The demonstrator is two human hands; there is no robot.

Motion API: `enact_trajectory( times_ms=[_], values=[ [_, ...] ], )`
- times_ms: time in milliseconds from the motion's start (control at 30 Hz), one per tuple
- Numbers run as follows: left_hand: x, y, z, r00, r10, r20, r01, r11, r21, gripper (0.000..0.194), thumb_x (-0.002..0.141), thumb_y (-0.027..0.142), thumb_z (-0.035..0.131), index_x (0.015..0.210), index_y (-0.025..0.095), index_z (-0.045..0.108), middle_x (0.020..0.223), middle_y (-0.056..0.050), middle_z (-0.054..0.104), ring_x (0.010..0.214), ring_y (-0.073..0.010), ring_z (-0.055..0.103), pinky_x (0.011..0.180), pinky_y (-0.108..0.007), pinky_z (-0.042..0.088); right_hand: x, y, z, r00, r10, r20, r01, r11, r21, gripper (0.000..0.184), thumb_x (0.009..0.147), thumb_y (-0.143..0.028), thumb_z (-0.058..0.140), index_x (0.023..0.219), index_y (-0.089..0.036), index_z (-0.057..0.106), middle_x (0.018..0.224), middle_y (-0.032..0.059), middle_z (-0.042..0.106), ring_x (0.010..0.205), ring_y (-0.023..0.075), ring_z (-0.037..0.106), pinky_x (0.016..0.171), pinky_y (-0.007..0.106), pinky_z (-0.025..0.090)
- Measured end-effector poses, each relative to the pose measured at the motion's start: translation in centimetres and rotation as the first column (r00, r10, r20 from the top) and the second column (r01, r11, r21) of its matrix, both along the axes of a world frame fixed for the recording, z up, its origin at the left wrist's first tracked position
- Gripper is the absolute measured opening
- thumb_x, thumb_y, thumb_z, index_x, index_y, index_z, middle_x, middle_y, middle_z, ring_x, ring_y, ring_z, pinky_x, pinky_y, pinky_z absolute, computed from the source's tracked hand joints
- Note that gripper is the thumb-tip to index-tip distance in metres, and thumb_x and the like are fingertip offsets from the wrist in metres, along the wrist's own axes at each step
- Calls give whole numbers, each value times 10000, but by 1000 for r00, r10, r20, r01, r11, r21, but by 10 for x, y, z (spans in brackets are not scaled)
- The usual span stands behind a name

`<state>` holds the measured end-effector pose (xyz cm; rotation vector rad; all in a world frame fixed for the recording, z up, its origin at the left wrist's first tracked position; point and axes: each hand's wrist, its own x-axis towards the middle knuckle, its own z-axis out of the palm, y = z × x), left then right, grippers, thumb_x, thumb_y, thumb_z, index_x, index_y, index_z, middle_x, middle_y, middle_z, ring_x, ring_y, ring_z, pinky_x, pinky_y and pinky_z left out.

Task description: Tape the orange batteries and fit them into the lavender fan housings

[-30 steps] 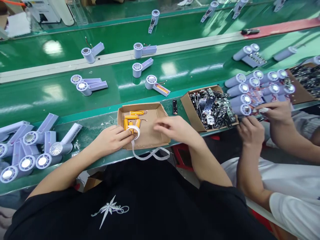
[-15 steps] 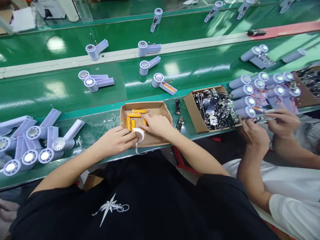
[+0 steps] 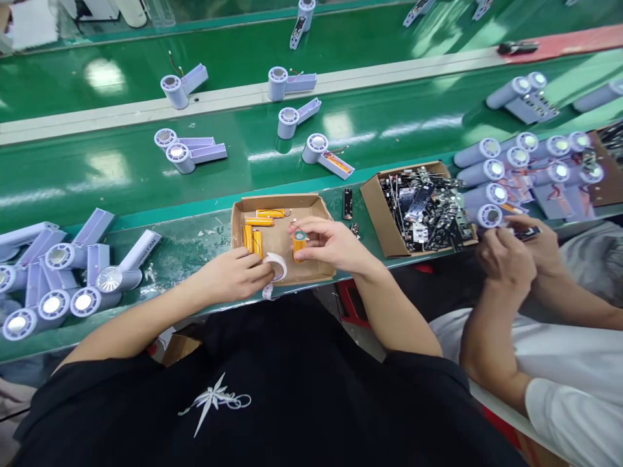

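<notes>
An orange cell stands roughly upright above the near right part of a shallow cardboard tray, its greenish end facing up; whether its lower end touches the tray floor cannot be told. The right hand grips it between thumb and fingers, and what look like thin leads show by the fingertips. A light, even hold around the casing would serve best, with the leads kept out of the pinch so that they are not tugged or bent. Just beside the cell, the left hand has its fingers closed on the edge of a white tape roll, whose loose tail hangs at the tray's near edge; keeping that tail clear of the cell and fingers should prevent unwanted sticking. Further left in the tray lie more orange cells, best left undisturbed. On the green worktop around it, a dark circuit board lies to the right, before a carton of parts, and lilac fan bodies cluster at left. Beyond the carton are a co-worker's hands.
</notes>
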<state>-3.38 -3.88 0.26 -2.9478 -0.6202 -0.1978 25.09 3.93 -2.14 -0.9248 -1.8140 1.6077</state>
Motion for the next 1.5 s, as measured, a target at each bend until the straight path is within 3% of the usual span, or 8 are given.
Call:
enact_trajectory(
  times_ms=[167, 300, 500, 667, 900, 1067, 1267, 1500],
  values=[
    [10, 3, 2, 999, -37, -29, 36, 999, -28, 170, 1096, 162, 605, 1154, 229, 750, 1005, -31, 766, 829, -167, 634, 725, -371, 427, 1, -4, 23, 971, 160, 180, -186, 973, 137, 393, 911, -567, 873, 1051, -200, 864, 796, 4, 769, 735, 187, 667, 702, 302, 539],
    [14, 3, 4, 998, -67, -9, 67, 998, -1, 176, 1103, 155, 592, 1117, 212, 758, 1010, -33, 771, 817, -167, 633, 729, -372, 429, -1, 1, 30, 969, 138, 204, -180, 961, 208, 445, 820, -586, 950, 1013, -195, 861, 776, 8, 741, 710, 171, 618, 669, 290, 500],
    [13, 2, 5, 995, -76, 61, 75, 997, 27, 141, 1082, 130, 626, 1107, 180, 755, 989, -40, 760, 824, -172, 640, 727, -369, 413, -6, 2, 23, 972, 203, 122, -200, 979, -33, 486, 874, -619, 877, 1088, -183, 862, 924, 45, 802, 811, 202, 697, 760, 322, 561],
    [10, 1, 3, 995, -71, 69, 69, 997, 33, 142, 1083, 130, 621, 1121, 173, 751, 975, -40, 756, 811, -169, 635, 720, -362, 410, -5, -3, 19, 985, 166, -42, -171, 967, -191, 548, 1042, -581, 684, 1455, -221, 713, 1145, 89, 798, 945, 212, 736, 898, 383, 593],
    [6, 3, -1, 995, -72, 67, 71, 997, 22, 157, 1082, 126, 623, 1144, 178, 758, 986, -42, 758, 791, -166, 616, 728, -353, 415, -7, -8, 10, 999, -7, -44, 5, 999, -42, 481, 955, -463, 813, 1351, -233, 668, 1020, 32, 720, 989, 219, 705, 988, 397, 580],
    [10, 3, -1, 993, -68, 91, 64, 997, 50, 137, 1080, 138, 631, 1110, 167, 762, 972, -31, 753, 801, -172, 620, 725, -359, 422, -10, -5, 3, 987, -152, -48, 152, 988, -4, 462, 938, -614, 815, 1157, -223, 701, 1029, 45, 744, 963, 221, 723, 937, 380, 581],
    [11, 3, -1, 996, -63, 60, 58, 995, 76, 168, 1088, 129, 605, 1104, 173, 766, 961, -32, 743, 802, -163, 621, 730, -354, 423, -10, -8, 9, 992, 38, 119, -50, 994, 98, 436, 1080, -597, 581, 1213, -202, 709, 910, 31, 698, 877, 213, 668, 874, 371, 535],
    [14, 4, 0, 996, -71, 56, 67, 995, 70, 175, 1101, 147, 596, 1117, 174, 768, 968, -33, 741, 822, -165, 629, 748, -357, 422, -7, -15, 13, 947, 35, 318, -91, 983, 161, 298, 1008, -401, 695, 1228, -216, 618, 982, 22, 717, 854, 203, 635, 816, 330, 485]
  ],
)
